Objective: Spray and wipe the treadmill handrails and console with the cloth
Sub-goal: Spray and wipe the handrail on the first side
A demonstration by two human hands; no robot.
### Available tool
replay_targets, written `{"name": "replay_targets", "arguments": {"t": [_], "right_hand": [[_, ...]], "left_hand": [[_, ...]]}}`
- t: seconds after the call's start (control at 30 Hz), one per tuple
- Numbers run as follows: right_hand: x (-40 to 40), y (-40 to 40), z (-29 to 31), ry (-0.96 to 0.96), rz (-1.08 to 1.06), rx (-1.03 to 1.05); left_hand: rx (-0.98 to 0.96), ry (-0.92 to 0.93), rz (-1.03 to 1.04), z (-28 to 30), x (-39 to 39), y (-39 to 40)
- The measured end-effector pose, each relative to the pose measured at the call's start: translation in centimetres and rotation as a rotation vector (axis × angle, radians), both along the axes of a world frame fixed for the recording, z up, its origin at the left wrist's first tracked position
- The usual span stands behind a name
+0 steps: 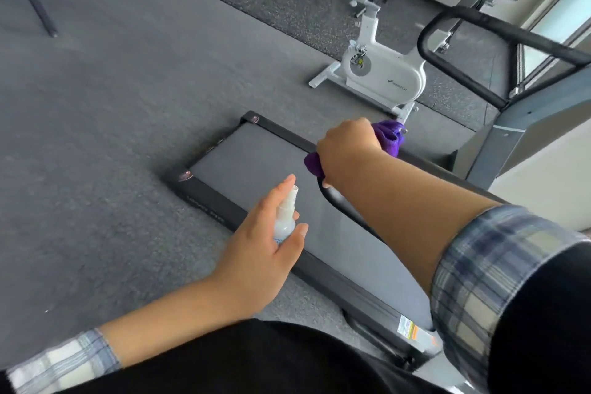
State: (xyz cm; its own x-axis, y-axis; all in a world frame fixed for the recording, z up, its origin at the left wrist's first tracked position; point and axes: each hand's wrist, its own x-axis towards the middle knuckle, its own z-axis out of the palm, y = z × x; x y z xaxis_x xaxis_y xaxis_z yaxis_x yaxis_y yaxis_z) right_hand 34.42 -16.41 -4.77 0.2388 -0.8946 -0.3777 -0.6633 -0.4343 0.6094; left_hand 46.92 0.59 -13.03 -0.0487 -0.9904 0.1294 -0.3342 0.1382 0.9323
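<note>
Head view. My right hand (348, 150) is clenched around the purple cloth (388, 134), which bunches out past the knuckles and below the wrist; hand and cloth wrap the black handrail (335, 198), whose tube emerges under the forearm. My left hand (262, 253) grasps the small white spray bottle (284, 221): the fingers curl loosely about its body, the index finger lies extended beside the nozzle, and the thumb stands just off the bottle's right side. Both hands hang above the treadmill belt (256, 163), framed by its black side rails and end caps. A second treadmill's handrail (479, 32) and a white exercise bike (380, 70) stand beyond the right hand. Grey floor (96, 137) lies open to the left.
</note>
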Motion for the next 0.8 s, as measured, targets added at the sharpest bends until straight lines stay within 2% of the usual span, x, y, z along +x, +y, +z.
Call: {"name": "replay_targets", "arguments": {"t": [0.13,0.2,0.4,0.6,0.8], "right_hand": [[2.1,-0.1,-1.6,0.163,-0.058,0.074],[2.4,0.1,-2.0,0.179,-0.044,0.049],[-1.5,2.8,-1.5,-0.220,0.047,-0.231],[-8.7,5.5,0.7,-0.627,-0.184,-0.425],[-15.8,9.9,0.5,-0.707,-0.318,-0.543]], "left_hand": [[0.003,-0.025,-0.051,-0.3,1.5,-0.1],[-0.009,-0.030,-0.071,-0.4,2.1,0.0],[0.004,-0.008,-0.131,-0.5,2.7,-0.4],[-0.042,-0.011,-0.151,0.8,0.9,-1.2],[-0.091,-0.055,-0.181,1.7,-1.0,-1.7]]}}
